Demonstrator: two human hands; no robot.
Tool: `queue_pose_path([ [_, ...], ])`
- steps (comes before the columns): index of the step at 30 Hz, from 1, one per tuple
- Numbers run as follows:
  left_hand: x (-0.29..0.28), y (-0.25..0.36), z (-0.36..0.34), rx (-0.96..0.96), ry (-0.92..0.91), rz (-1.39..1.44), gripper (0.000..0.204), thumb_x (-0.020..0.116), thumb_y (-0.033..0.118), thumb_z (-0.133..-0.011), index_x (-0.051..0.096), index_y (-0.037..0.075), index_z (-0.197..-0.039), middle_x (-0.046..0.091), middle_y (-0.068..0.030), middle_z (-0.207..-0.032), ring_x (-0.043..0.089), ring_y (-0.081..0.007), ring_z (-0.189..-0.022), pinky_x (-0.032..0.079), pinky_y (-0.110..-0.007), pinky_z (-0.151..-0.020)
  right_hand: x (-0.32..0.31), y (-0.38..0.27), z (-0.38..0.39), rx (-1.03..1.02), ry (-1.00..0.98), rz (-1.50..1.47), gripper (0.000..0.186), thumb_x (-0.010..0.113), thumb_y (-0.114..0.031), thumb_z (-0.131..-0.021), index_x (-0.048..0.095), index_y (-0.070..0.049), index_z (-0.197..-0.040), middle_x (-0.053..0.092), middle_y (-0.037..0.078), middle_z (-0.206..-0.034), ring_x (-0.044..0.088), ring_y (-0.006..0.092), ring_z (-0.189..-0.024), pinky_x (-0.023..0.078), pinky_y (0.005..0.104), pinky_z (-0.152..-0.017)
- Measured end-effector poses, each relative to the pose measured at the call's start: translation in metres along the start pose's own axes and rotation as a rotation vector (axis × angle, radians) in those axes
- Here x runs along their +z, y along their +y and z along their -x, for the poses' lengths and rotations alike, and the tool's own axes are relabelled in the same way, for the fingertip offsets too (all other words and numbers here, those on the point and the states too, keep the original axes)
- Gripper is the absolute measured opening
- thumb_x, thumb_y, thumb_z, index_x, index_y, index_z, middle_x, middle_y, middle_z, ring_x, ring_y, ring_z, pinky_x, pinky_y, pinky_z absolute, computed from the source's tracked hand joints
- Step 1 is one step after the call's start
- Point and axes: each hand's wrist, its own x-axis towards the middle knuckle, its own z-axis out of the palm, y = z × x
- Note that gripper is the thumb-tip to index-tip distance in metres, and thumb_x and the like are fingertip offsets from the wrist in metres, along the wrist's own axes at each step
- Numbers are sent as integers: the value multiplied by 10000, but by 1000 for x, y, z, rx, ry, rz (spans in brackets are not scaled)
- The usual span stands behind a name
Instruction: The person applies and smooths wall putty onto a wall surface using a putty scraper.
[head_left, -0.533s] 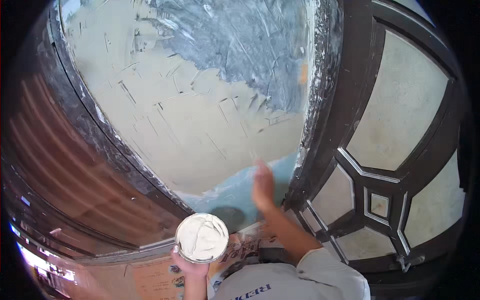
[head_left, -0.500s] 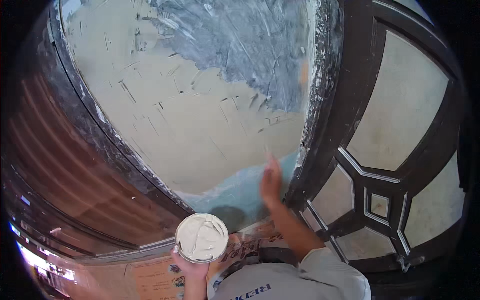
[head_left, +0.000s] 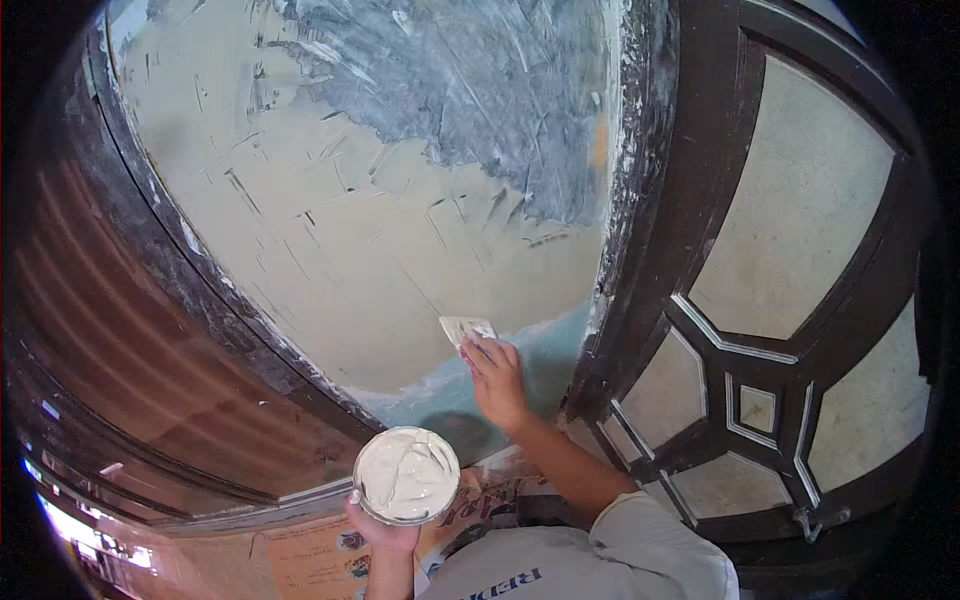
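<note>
- Head view: right hand (head_left: 497, 385) grips a scraper (head_left: 467, 328) near the wall (head_left: 380, 260)'s lower edge.
- Left hand (head_left: 383, 532) holds a tub (head_left: 408, 521) of paste (head_left: 408, 473) by the wall's lower-left corner.
- Wall is cream, grey toward top right, blue along bottom.
- Dark panelled door (head_left: 770, 300) stands right.

Scraper (head_left: 466, 328) in the right hand (head_left: 498, 385) is off-white; paste (head_left: 405, 472) in the tub (head_left: 412, 522) on the left hand (head_left: 385, 530) is creamy white. Wall coating (head_left: 330, 270) above the right grip is cream, flecked with thin dark strokes; patch (head_left: 460, 90) beyond is blue-grey, streaked white; strip (head_left: 550, 365) beside that grip is pale teal. Door (head_left: 690, 250) rightward is dark brown with pale panels (head_left: 800, 210); surface (head_left: 150, 345) leftward is reddish brown, banded paler.
</note>
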Motion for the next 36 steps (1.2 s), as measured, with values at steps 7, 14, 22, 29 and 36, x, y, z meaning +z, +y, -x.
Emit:
queue_pose_path([
  [7, -2, -3, -4, -11, 10, 10, 768, 469, 484, -826, 382, 13, -1426, 409, -184, -1459, 411, -370, -1325, 329, -506, -1112, -49, 52, -68, -88, 135, 361, 373, 632, -139, -839, 643, -238, -1199, 577, 63, -1246, 513, 310, -1172, 396, 486, -954],
  [14, 3, -11, 0, -9, 13, -38, 747, 448, 487, -843, 390, 16, -1421, 412, -183, -1457, 414, -370, -1322, 325, -508, -1114, -14, 133, 15, -114, -136, 427, 369, 603, -142, -855, 648, -274, -1196, 556, 63, -1316, 464, 334, -1265, 332, 546, -1047],
  [22, 3, -18, 2, 37, 83, -43, 751, 415, 488, -842, 388, 10, -1421, 412, -186, -1455, 415, -374, -1321, 333, -505, -1110, -37, 115, 39, -80, -56, 283, 349, 634, -144, -819, 677, -233, -1154, 570, 56, -1293, 507, 320, -1138, 402, 497, -956],
  [29, 20, -35, -6, 4, 3, -26, 762, 429, 504, -844, 384, 13, -1425, 413, -188, -1453, 418, -370, -1318, 335, -504, -1107, -53, 52, -95, -293, 111, 390, 385, 633, -173, -817, 655, -289, -1183, 552, 30, -1321, 459, 307, -1257, 344, 554, -1034],
  [36, 14, -44, 2, 61, 74, -57, 756, 429, 507, -851, 390, 8, -1416, 414, -190, -1449, 416, -373, -1316, 349, -505, -1097, -12, 152, 90, -139, -280, 367, 337, 589, -149, -841, 678, -251, -1150, 559, 58, -1315, 495, 326, -1215, 365, 514, -1043],
])
